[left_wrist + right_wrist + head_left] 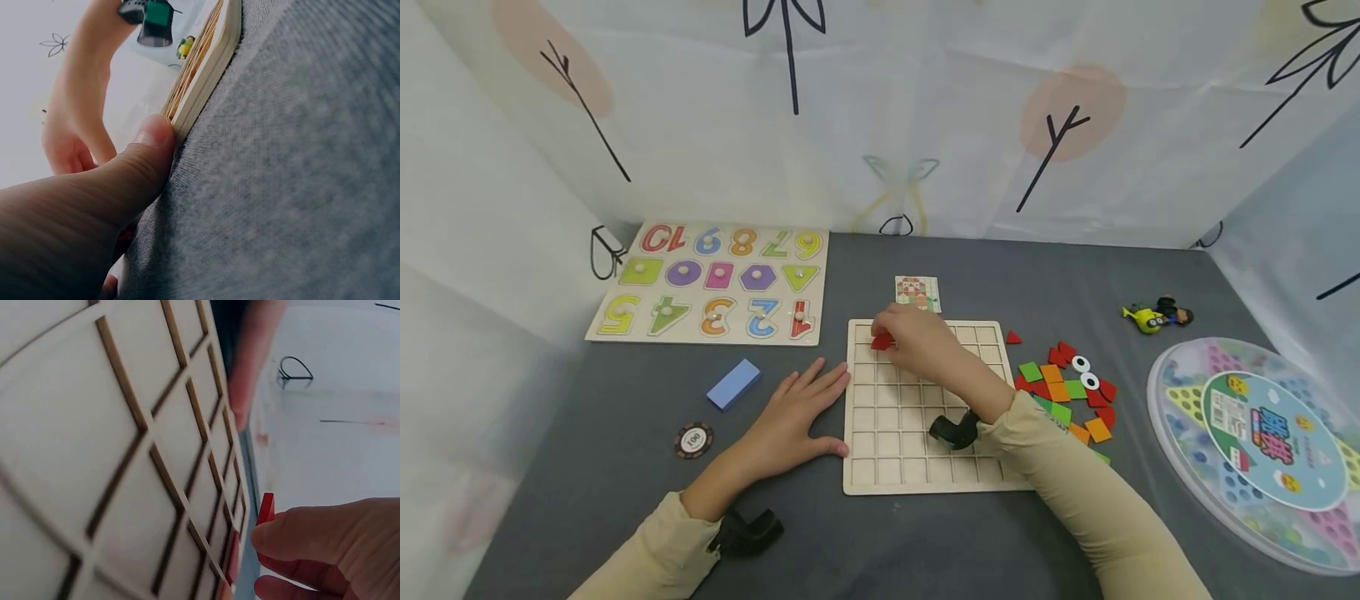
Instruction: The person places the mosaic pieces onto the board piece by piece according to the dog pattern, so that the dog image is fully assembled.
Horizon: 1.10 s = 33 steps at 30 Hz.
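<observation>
A square wooden grid board lies on the grey table. Between thumb and fingers, my right hand pinches a small red tile over the board's far left corner. Another red piece sits in the grid just below it in the right wrist view. My left hand rests on the table with fingers spread, its thumb touching the board's left edge, as the left wrist view shows too. Just beyond the board is a small picture card, partly covered by my right hand.
Right of the board are loose coloured tiles and white eye-like discs. Farther right lie small toy figures and a round game board. Leftward are a number puzzle, a blue block and a chip.
</observation>
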{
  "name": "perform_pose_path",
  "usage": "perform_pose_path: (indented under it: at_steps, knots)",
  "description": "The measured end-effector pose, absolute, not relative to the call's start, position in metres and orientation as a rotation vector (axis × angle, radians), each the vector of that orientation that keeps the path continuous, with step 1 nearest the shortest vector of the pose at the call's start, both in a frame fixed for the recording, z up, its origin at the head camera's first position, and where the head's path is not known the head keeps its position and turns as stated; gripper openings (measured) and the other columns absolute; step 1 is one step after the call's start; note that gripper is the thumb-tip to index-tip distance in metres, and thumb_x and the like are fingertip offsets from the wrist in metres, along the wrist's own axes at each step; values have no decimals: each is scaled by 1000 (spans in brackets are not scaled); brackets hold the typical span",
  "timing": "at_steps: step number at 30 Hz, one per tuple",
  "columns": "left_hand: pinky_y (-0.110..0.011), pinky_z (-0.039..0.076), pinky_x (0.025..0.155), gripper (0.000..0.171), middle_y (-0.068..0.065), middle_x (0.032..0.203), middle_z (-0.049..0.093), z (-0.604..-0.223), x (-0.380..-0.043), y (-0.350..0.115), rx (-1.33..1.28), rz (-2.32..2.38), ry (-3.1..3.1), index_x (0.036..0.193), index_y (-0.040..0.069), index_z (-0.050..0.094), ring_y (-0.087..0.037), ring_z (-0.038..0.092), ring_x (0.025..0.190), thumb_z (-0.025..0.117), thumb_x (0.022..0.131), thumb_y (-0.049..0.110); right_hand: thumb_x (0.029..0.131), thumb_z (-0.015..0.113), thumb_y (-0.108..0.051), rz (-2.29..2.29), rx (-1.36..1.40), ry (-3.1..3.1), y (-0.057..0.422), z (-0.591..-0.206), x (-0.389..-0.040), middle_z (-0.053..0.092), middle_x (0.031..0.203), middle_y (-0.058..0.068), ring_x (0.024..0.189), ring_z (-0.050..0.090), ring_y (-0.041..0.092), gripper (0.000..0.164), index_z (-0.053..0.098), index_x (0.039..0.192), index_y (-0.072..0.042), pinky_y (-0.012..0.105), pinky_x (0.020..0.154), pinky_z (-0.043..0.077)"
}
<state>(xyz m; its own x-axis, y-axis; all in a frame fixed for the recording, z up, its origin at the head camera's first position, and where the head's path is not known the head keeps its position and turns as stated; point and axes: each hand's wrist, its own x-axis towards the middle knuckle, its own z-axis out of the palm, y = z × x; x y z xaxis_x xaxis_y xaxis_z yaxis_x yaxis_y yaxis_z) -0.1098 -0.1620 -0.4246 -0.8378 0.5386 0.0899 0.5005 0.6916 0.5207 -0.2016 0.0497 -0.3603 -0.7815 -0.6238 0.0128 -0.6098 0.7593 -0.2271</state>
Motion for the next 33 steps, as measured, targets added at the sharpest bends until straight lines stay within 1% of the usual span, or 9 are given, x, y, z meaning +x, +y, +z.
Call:
perform_pose_path:
  at_steps: [6, 13, 18, 21, 24, 28, 31, 33]
  knots:
    - [-53, 8, 104, 92, 2, 147, 22, -423, -110, -160, 858, 840, 2808, 141, 14, 27, -26, 9, 136, 66, 67, 54, 76, 60, -3, -198, -1088, 2878, 33, -369, -202, 59, 93, -1, 83, 57, 15, 26, 65, 98, -16, 27, 67, 47]
    - [-53, 8, 104, 93, 1, 147, 22, -420, -110, -159, 858, 838, 2806, 141, 14, 27, -26, 9, 136, 67, 67, 53, 78, 65, -8, -171, -1088, 2864, 29, -368, -202, 58, 90, -2, 81, 55, 13, 21, 67, 96, -17, 28, 69, 46]
    - [-53, 8, 104, 93, 1, 147, 22, -420, -110, -161, 853, 834, 2806, 141, 14, 27, -27, 8, 136, 67, 67, 53, 77, 66, -8, -182, -1130, 2852, 28, -369, -201, 60, 89, -3, 81, 56, 13, 19, 68, 93, -17, 28, 69, 46]
    - [-54, 7, 104, 93, 1, 147, 22, -421, -110, -162, 848, 837, 2807, 141, 14, 27, -27, 8, 136, 67, 67, 53, 77, 66, -8, -206, -1162, 2840, 28, -370, -200, 59, 89, -4, 82, 57, 14, 19, 68, 93, -18, 27, 68, 46]
    - [-54, 7, 104, 93, 1, 147, 22, -422, -109, -163, 844, 851, 2809, 141, 14, 27, -27, 8, 136, 67, 67, 52, 77, 63, -6, -237, -1167, 2836, 30, -370, -199, 59, 92, -4, 84, 57, 13, 23, 68, 96, -19, 26, 68, 46]
    - [-54, 8, 104, 93, 1, 147, 22, -424, -109, -164, 848, 868, 2814, 141, 14, 27, -27, 9, 136, 67, 67, 53, 77, 65, -6, -336, -1148, 2862, 52, -365, -196, 60, 97, -3, 87, 58, 13, 26, 67, 100, -17, 29, 71, 47]
    - [-54, 8, 103, 93, 0, 147, 22, -425, -109, -163, 860, 871, 2818, 141, 14, 26, -27, 10, 136, 66, 67, 54, 75, 69, -7, -402, -1092, 2904, 87, -357, -192, 61, 100, 1, 91, 58, 18, 28, 67, 102, -14, 34, 75, 47]
    - [-53, 8, 104, 94, 0, 147, 22, -424, -109, -162, 864, 871, 2816, 141, 14, 26, -27, 9, 136, 66, 67, 54, 75, 70, -6, -414, -1028, 2930, 115, -351, -189, 60, 102, 3, 94, 56, 21, 29, 66, 103, -12, 38, 76, 47]
